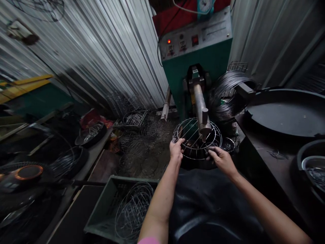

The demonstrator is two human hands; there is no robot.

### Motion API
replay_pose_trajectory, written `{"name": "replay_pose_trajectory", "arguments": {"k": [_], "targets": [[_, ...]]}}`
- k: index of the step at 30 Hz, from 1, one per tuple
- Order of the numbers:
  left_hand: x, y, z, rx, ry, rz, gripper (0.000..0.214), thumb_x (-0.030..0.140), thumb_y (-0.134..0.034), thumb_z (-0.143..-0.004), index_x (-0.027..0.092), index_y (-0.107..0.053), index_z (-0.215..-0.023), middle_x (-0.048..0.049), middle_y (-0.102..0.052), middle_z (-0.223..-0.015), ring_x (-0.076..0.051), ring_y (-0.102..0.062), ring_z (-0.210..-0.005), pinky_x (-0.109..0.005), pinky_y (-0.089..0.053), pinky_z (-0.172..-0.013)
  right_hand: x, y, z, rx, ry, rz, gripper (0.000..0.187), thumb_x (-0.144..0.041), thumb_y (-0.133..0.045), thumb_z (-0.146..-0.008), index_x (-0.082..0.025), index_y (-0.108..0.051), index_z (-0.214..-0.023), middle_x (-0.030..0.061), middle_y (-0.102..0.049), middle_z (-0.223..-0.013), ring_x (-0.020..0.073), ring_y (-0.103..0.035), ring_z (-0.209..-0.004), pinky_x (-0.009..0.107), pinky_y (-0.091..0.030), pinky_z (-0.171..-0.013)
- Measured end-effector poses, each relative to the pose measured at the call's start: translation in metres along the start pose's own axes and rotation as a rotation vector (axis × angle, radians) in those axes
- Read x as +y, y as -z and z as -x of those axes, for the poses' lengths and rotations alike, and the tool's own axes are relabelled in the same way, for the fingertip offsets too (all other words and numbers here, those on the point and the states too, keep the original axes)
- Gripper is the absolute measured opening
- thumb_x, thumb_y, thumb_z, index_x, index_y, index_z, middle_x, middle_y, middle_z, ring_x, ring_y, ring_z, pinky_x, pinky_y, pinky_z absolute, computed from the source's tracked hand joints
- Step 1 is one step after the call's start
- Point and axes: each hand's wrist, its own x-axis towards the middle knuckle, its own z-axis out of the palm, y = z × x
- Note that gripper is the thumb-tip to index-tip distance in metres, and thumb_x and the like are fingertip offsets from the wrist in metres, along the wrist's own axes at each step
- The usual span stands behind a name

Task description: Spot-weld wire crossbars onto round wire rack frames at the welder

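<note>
A round wire rack (193, 148), with a double rim and parallel cross wires, lies beneath the steel arm of a green spot-welding machine (200, 101). The arm's pointed electrode tip reaches down to the rack near its front right. My left hand (176, 149) is closed around the rack's left front rim, thumb on top. At the right front, my right hand (221, 160) pinches at the rim with darkened fingertips. Whether a small piece of wire is also between those fingers I cannot make out. The rack's underside is partly hidden.
A green crate (101, 206) with wire rings (134, 206) stands at lower left. Coiled wire (232, 84) hangs right of the machine. A large black pan (286, 112) rests on the right-hand bench (264, 145). Wire parts (134, 118) litter the floor; a red lamp (169, 41) glows.
</note>
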Motion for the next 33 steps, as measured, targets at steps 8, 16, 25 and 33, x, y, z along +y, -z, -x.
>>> {"name": "replay_pose_trajectory", "arguments": {"k": [8,16,25,33], "targets": [[-0.001,0.004,-0.008,0.032,0.03,-0.014,0.03,0.024,-0.069,-0.048,0.017,-0.046,-0.066,0.01,-0.034,-0.046,-0.002,-0.027,-0.033,-0.016,-0.017,-0.031,0.001,-0.004,-0.002,0.01,0.044,-0.026,0.031,-0.046,-0.054,-0.076,-0.017,-0.06,-0.086,0.0036,-0.066,-0.07,0.0162,-0.064,-0.06,0.028,-0.051,-0.057],[0.002,0.002,-0.015,0.037,0.036,0.025,0.027,0.023,-0.068,-0.048,0.016,-0.048,-0.064,0.0061,-0.043,-0.048,-0.005,-0.036,-0.034,-0.017,-0.019,-0.03,0.004,-0.01,-0.011,0.027,0.055,-0.033,0.034,-0.049,-0.055,-0.076,-0.017,-0.06,-0.086,0.0038,-0.066,-0.07,0.0175,-0.064,-0.059,0.029,-0.051,-0.056],[0.001,-0.001,-0.024,0.086,0.091,-0.025,0.022,0.021,-0.069,-0.053,0.015,-0.049,-0.059,0.0065,-0.039,-0.045,-0.004,-0.031,-0.032,-0.018,-0.017,-0.03,0.004,-0.01,-0.016,0.046,0.069,-0.015,0.033,-0.047,-0.054,-0.076,-0.016,-0.06,-0.086,0.0042,-0.066,-0.071,0.017,-0.064,-0.058,0.029,-0.052,-0.054],[0.001,-0.004,-0.025,0.111,0.114,-0.003,0.028,0.021,-0.074,-0.051,0.015,-0.047,-0.056,0.0097,-0.028,-0.044,-0.001,-0.023,-0.032,-0.017,-0.015,-0.031,-0.004,-0.01,-0.015,0.022,0.042,0.002,0.027,-0.042,-0.052,-0.079,-0.017,-0.06,-0.087,0.0033,-0.067,-0.068,0.0165,-0.064,-0.056,0.03,-0.053,-0.058]]}}
